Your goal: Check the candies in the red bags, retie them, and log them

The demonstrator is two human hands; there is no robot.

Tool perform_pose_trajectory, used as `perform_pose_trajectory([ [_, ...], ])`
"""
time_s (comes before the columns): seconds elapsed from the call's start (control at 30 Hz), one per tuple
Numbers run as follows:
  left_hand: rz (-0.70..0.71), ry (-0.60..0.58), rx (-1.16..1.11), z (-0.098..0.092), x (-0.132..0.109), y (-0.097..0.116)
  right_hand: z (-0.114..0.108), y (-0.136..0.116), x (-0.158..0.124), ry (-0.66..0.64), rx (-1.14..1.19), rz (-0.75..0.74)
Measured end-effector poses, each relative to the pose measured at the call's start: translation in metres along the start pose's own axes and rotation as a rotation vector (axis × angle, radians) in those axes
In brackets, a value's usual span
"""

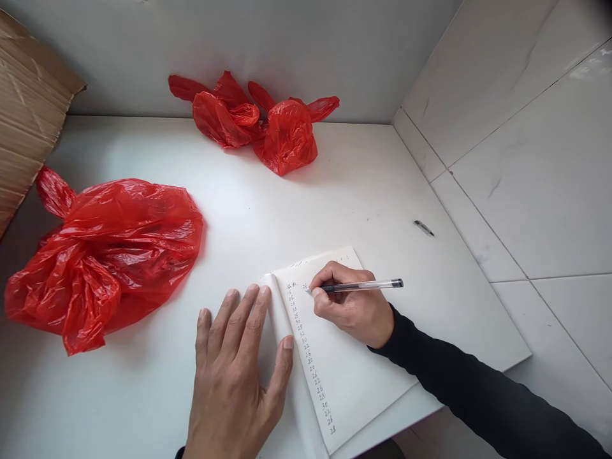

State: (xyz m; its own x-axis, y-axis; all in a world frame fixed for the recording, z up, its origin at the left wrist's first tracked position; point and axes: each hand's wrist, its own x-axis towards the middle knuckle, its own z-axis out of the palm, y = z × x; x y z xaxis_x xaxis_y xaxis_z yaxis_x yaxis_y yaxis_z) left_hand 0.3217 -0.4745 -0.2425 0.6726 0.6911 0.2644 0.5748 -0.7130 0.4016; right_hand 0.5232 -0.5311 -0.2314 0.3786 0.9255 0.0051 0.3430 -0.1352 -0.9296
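Observation:
A notepad (354, 382) lies on the white table, with a handwritten column of two-digit numbers down its left side. My right hand (351, 303) pinches a clear-barrelled pen (368, 285), its tip at the paper just below a "26" that starts a second column. My left hand (239, 370) lies flat with fingers spread, the thumb on the notepad's folded-over left edge and the other fingers beside it.
A large red plastic bag (138, 248) sits at the left, near a cardboard box (29, 108). Two knotted red bags (224, 115) rest against the back wall. A black pen cap (424, 228) lies to the right on the table (306, 210). White tiles (535, 159) line the right side.

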Motion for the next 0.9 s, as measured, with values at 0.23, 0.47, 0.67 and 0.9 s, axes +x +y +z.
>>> perform_pose_trajectory([
  [0.23, 0.005, -0.006, 0.004, 0.0009, 0.0017, 0.0004, 0.0002, 0.0006, -0.0003, -0.016, 0.006, -0.007],
  [0.47, -0.001, -0.006, 0.005, -0.0002, 0.0005, 0.0007, 0.0, -0.0008, -0.0006, -0.023, 0.016, -0.014],
  [0.67, -0.003, -0.008, 0.004, 0.0006, 0.0008, 0.0007, 0.0002, -0.0004, -0.0004, -0.01, 0.012, -0.025],
  [0.9, 0.005, -0.013, 0.013, -0.0001, 0.0004, 0.0009, 0.0006, 0.0002, -0.0004, 0.016, 0.028, -0.034],
])
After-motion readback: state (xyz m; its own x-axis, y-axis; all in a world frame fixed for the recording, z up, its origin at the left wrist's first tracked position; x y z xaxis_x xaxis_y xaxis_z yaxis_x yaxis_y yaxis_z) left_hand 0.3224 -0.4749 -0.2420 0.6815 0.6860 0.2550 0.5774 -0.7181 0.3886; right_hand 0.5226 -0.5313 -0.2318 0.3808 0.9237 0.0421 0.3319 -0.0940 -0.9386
